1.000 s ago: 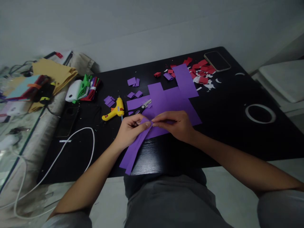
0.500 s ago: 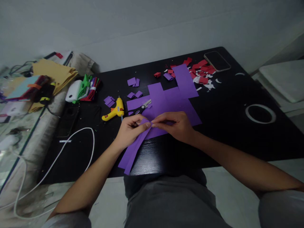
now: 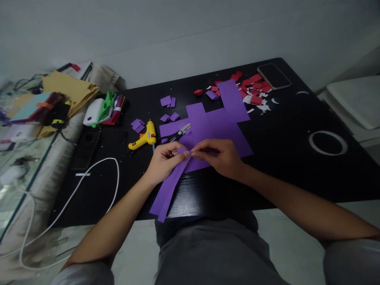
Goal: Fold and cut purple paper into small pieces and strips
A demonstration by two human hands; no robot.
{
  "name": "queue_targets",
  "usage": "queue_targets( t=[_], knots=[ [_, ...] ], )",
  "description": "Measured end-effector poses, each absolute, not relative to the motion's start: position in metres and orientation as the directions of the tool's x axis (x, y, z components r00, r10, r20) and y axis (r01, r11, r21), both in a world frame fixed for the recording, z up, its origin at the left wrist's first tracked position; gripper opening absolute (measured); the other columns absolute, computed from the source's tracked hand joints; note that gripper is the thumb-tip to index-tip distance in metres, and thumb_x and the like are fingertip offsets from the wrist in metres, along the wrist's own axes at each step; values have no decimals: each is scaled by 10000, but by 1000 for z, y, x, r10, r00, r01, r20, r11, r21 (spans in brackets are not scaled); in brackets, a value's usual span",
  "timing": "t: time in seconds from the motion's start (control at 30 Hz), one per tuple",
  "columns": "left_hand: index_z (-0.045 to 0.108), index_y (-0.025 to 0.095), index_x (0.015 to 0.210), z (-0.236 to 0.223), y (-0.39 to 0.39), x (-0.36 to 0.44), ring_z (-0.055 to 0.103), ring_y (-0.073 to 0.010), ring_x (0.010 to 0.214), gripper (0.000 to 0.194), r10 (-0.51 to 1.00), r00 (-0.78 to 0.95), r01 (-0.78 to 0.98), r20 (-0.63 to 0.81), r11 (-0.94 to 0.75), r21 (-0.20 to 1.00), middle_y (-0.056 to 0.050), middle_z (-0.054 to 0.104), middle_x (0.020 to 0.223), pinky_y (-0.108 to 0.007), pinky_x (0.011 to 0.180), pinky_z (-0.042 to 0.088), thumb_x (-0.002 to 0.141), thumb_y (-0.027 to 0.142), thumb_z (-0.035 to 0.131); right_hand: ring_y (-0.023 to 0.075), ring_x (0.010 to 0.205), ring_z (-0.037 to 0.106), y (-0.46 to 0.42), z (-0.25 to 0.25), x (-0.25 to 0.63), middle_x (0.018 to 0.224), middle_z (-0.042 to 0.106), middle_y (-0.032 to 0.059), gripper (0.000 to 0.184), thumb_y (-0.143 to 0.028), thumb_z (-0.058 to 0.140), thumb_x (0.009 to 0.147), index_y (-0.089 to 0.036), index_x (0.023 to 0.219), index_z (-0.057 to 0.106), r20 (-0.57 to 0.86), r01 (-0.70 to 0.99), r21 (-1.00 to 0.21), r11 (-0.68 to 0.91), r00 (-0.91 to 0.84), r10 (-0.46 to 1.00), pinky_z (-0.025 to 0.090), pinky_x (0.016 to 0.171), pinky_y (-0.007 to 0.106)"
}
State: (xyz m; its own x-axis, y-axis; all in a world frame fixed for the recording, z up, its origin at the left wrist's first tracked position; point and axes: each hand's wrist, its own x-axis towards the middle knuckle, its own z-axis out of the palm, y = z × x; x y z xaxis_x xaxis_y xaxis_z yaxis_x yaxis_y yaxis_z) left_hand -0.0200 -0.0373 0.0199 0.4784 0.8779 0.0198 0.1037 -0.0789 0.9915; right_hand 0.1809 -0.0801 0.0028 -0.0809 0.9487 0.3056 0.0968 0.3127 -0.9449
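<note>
A long purple paper strip (image 3: 170,185), folded lengthwise, slants toward the table's near edge. My left hand (image 3: 165,161) pinches its upper end between thumb and fingers. At that same end, the fingertips of my right hand (image 3: 221,156) are pressed together on the strip's tip. Wide purple paper pieces (image 3: 234,138) lie flat beyond and beneath my hands. Black-handled scissors (image 3: 177,133) rest on this paper, just past my left hand. To their left is a yellow hot glue gun (image 3: 144,137).
Small folded purple pieces (image 3: 137,125) lie in groups behind the glue gun. Red and white scraps (image 3: 255,91) are scattered near a phone (image 3: 273,76) at the back right. A white ring (image 3: 328,143) sits on the right. A white cable (image 3: 117,174) loops across the left side.
Both hands keep their pinch at the strip's upper end. The strip's lower end has shifted slightly, and the whole view has moved a little.
</note>
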Motion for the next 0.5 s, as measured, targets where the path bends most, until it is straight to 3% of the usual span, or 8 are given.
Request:
queue_targets(
  t=[0.17,0.37,0.5],
  knots=[
    [741,159,725,21,-36,-20,490,-85,521,196,868,496,92,29,-86,992,18,612,592,-203,498,375,826,317,797,150,706,706,-81,4,180,818,788,18,143,-359,820,858,-220,880,798,266,51,-961,271,-85,960,592,723,299],
    [729,151,713,20,-35,-21,484,-83,536,201,882,469,99,47,-105,990,19,598,603,-201,513,377,822,304,801,149,703,690,-80,6,180,757,723,10,199,-380,764,873,-187,865,715,74,-113,-992,56,-162,984,584,694,292],
    [722,152,718,18,-36,-21,459,-76,526,198,867,496,94,45,-105,990,27,590,598,-203,516,357,834,298,789,143,655,669,-80,5,178,703,693,-7,173,-342,760,845,-184,841,688,-9,-129,-991,-38,-223,975,570,674,293]
  ],
)
